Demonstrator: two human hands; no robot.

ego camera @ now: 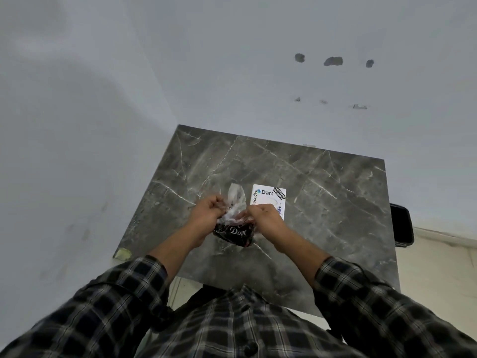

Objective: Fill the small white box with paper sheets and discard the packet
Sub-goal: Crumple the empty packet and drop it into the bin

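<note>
Nearest, above the marble table (322,202), the dark Dove packet (233,232) hangs between both hands. The left hand (206,214) is closed on its clear crumpled top; the right hand (267,217) pinches the other side, apparently on the same film. Just beyond the right hand lies the small white box (268,200), stickered, flat on the table.
</note>
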